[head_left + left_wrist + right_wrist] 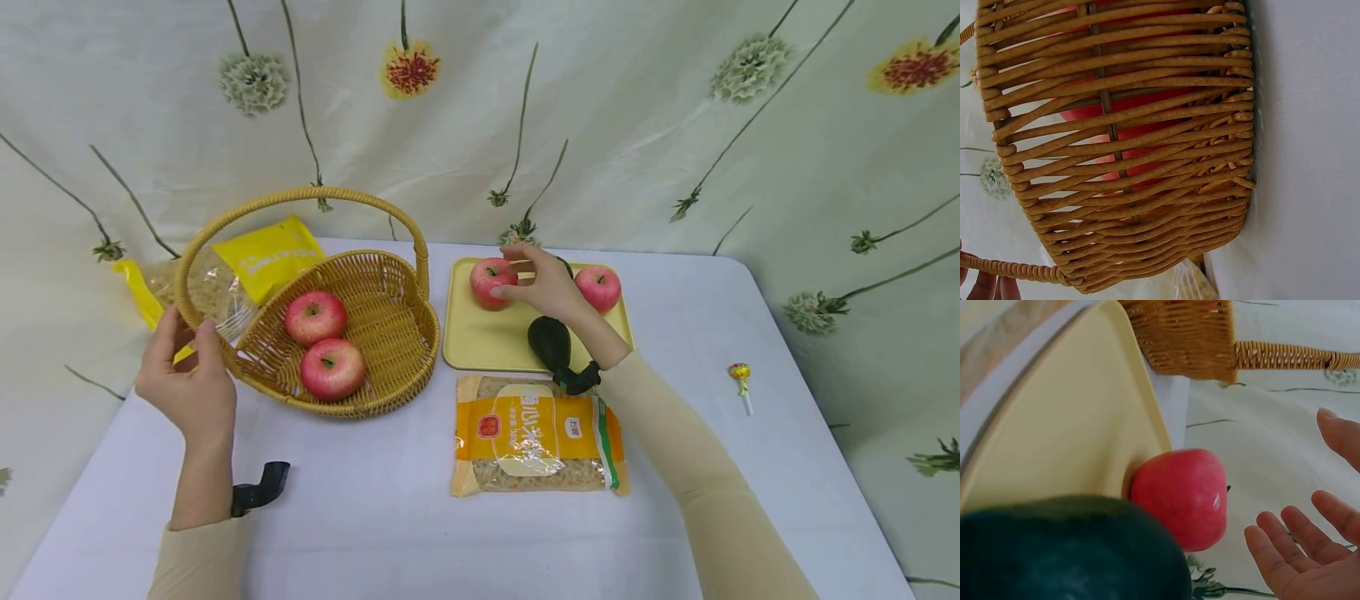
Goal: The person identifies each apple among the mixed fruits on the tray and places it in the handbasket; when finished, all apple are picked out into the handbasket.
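My left hand (191,379) grips the left foot of the arched handle of a wicker basket (390,350); in the left wrist view its fingertips (1007,289) curl round the handle. Two red apples (315,318) (333,368) lie in the basket. Over the yellow tray (480,342), my right hand (551,287) reaches with thumb and fingers spread beside a red apple (492,283). In the right wrist view a gap shows between that apple (1182,497) and the fingers. A smooth dark green thing (550,340) lies on the tray, partly hidden by the right arm.
Another apple (597,288) sits at the tray's right. A noodle-like food packet (540,437) lies in front of the tray. Behind the basket is a yellow and clear pasta bag (270,258). A lollipop (740,379) lies to the right. Patterned cloth (637,167) hangs behind the table.
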Demonstrator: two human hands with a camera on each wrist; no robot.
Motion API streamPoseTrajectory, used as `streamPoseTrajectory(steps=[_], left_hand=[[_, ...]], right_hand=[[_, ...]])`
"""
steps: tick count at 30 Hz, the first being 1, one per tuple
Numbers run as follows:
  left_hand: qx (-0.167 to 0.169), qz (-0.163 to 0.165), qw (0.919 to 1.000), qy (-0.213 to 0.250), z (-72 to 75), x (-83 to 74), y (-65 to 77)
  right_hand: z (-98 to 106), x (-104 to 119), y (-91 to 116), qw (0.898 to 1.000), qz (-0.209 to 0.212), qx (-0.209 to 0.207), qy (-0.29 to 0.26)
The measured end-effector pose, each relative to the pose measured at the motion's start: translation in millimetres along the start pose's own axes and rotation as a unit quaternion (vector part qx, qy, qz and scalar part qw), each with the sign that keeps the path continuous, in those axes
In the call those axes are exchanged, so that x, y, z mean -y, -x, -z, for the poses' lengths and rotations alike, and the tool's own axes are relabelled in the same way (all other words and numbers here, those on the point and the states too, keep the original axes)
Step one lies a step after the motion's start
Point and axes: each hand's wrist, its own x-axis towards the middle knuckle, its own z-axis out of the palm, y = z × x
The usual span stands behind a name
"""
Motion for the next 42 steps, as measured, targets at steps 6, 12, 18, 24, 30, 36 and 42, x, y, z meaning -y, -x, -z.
streamPoseTrajectory(steps=[6,12,18,24,30,36,42], left_hand=[[0.004,0.000,1.0000,0.000,1.1,-1.4,0.7],[0.002,-0.001,1.0000,-0.009,-0.9,13.6,-4.5],[0.006,-0.005,0.9999,-0.008,-1.2,26.8,-8.9],[0.011,-0.012,0.9999,-0.002,0.4,25.3,-8.1],[0.012,-0.012,0.9999,0.003,0.8,22.6,-7.4],[0.012,-0.017,0.9998,0.001,1.0,23.0,-7.2],[0.010,-0.012,0.9999,-0.006,1.3,24.5,-7.7]], right_hand=[[6.2,-4.1,-9.3,1.000,-0.018,-0.013,0.018],[8.8,-7.3,-16.7,0.999,-0.031,-0.013,0.029],[9.3,-10.8,-23.2,0.998,-0.052,-0.006,0.039],[8.1,-14.8,-28.4,0.996,-0.066,-0.004,0.060],[6.5,-18.0,-31.0,0.995,-0.075,0.001,0.073],[6.2,-18.2,-32.2,0.994,-0.077,0.005,0.079],[3.3,-21.3,-34.0,0.995,-0.076,0.011,0.072]])
